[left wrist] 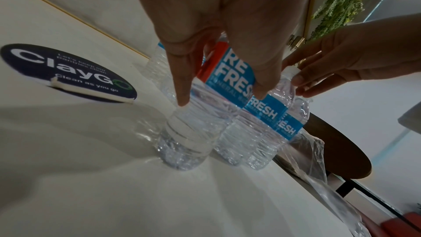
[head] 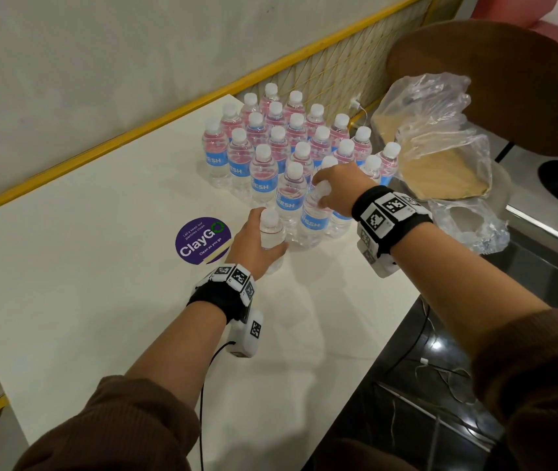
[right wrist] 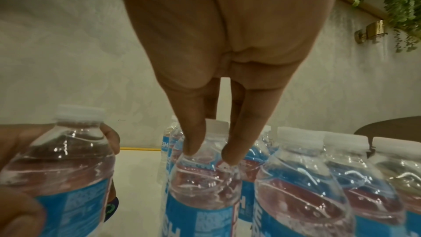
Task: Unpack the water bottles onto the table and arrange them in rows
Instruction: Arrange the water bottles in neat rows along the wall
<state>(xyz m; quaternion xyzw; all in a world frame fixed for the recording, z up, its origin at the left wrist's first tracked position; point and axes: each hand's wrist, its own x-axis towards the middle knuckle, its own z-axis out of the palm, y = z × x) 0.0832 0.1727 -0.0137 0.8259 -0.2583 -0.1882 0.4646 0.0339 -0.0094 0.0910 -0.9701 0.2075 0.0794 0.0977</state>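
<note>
Head view: a white table (head: 101, 300) carries a block of upright water bottles (head: 291, 137) standing in slanted rows near its far right corner, white caps up, blue and red labels facing the camera. The left hand (head: 254, 243) grips one bottle (head: 271, 232) by its upper body, fingers and thumb curled round it; this bottle stands on the table at the near left end of the block, just beside its neighbour (head: 291, 195). The right hand (head: 335, 188) pinches the neck of the next bottle (head: 315, 212) in the front row, fingertips just under its cap. Both hands are therefore closed on bottles, one each, and lie close together without touching.

Left wrist view: thumb and fingers (left wrist: 182, 86) straddle the held bottle, whose base (left wrist: 180, 158) rests on the tabletop; the other hand holds a cap beyond.

Right wrist view: two fingertips (right wrist: 193, 143) press either side of a bottle's shoulder, below its cap (right wrist: 216, 127).

A round purple sticker (head: 203, 240) reading "ClayGo" lies on the table just left of the left hand. Beyond the right table edge, crumpled clear plastic wrap (head: 440, 130) surrounds a flat cardboard tray (head: 440, 175). A round brown tabletop (head: 495, 79) stands behind it
</note>
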